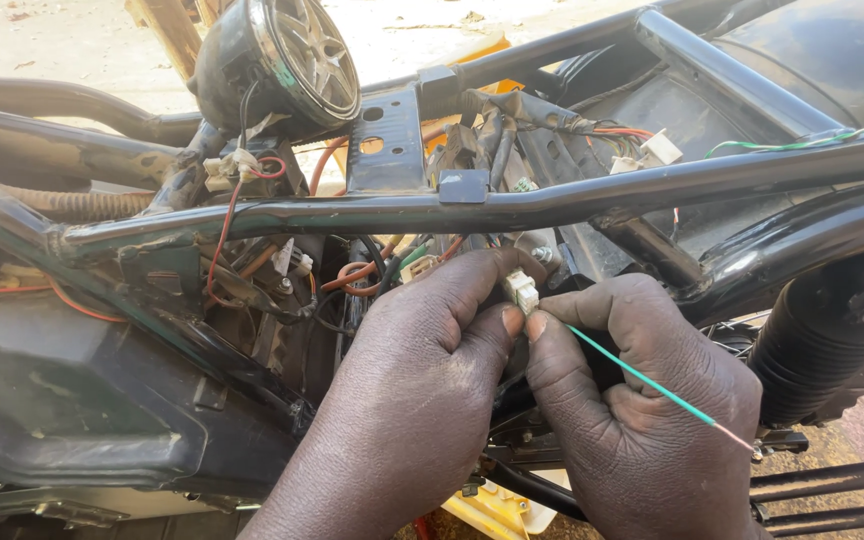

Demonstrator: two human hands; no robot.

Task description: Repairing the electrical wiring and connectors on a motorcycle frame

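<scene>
My left hand [422, 370] pinches a small white plastic connector [523, 290] between thumb and fingers, just below the black frame tube [372, 212] of a stripped motorcycle. My right hand [642, 400] holds a thin green wire [642, 377] close to the connector; the wire runs down and right across the hand and ends in a bare copper tip. Both hands touch at the thumbs. Behind them hangs a tangle of red, brown and green wires [357, 272] with more white plugs [220, 170].
A round black horn with a chromed grille [297, 60] sits at the upper left. A ribbed black shock boot [822, 340] stands at the right. Black plastic bodywork [62, 390] fills the lower left. Yellow parts [487, 510] show below, sandy ground beyond.
</scene>
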